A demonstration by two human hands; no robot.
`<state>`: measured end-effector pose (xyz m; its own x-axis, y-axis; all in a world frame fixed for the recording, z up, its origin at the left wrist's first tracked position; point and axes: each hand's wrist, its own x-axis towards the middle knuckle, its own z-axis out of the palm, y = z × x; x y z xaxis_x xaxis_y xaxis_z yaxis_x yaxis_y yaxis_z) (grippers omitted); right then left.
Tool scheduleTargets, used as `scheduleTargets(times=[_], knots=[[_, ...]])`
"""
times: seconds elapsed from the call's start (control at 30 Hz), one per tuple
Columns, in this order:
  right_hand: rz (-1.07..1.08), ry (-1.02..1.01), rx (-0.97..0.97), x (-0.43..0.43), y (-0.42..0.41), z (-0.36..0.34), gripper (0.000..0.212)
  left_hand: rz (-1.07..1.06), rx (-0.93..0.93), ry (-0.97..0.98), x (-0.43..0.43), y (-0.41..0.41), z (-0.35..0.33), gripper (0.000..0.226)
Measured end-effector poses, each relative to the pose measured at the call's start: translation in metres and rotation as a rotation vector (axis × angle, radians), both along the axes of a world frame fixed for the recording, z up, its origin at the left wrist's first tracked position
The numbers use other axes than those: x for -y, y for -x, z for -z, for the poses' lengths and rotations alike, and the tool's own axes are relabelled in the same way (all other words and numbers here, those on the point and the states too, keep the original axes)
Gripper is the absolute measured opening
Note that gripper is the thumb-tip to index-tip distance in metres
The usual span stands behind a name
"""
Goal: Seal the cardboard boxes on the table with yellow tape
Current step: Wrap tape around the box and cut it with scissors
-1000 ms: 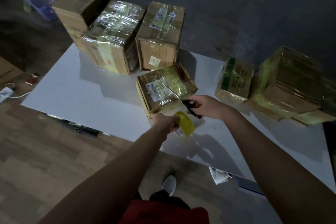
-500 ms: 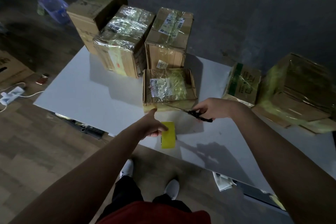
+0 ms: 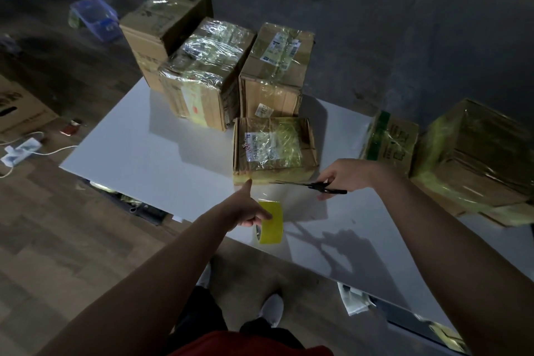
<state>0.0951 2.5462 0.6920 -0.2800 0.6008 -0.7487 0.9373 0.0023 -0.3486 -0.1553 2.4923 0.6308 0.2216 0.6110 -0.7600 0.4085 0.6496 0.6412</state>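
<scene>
Near the tabletop's (image 3: 144,159) front edge: small cardboard box (image 3: 273,147).
Left hand (image 3: 248,211) grips yellow tape roll (image 3: 271,222) (one digit touches the box's near face); right hand's (image 3: 344,176) fingers hold black scissors (image 3: 312,184).

White table (image 3: 138,159), a low taped box (image 3: 274,147) mid-table, taller boxes (image 3: 202,81) just behind, more boxes (image 3: 390,139) at right.

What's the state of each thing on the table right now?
small box, closed, flat, yellow tape over top and front.
tape roll, held on edge by left grip.
scissors, held by right grip, blades lying along box front; open or shut unclear.
other boxes, closed, taped over.
</scene>
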Motion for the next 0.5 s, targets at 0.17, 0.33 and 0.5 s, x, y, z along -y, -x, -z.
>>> scheduleTargets(times=[0.17,0.33,0.5], knots=[[0.001,0.01,0.003,-0.007,0.009,0.005,0.016,-0.005,0.014,0.021,0.0,-0.002,0.0,0.119],[0.014,0.046,-0.022,-0.015,0.025,0.008,0.016,-0.005,0.007,0.027,-0.002,-0.001,-0.001,0.119],[0.0,0.062,-0.017,-0.019,0.032,0.008,0.02,-0.001,0.009,0.045,-0.002,0.001,0.002,0.121]])
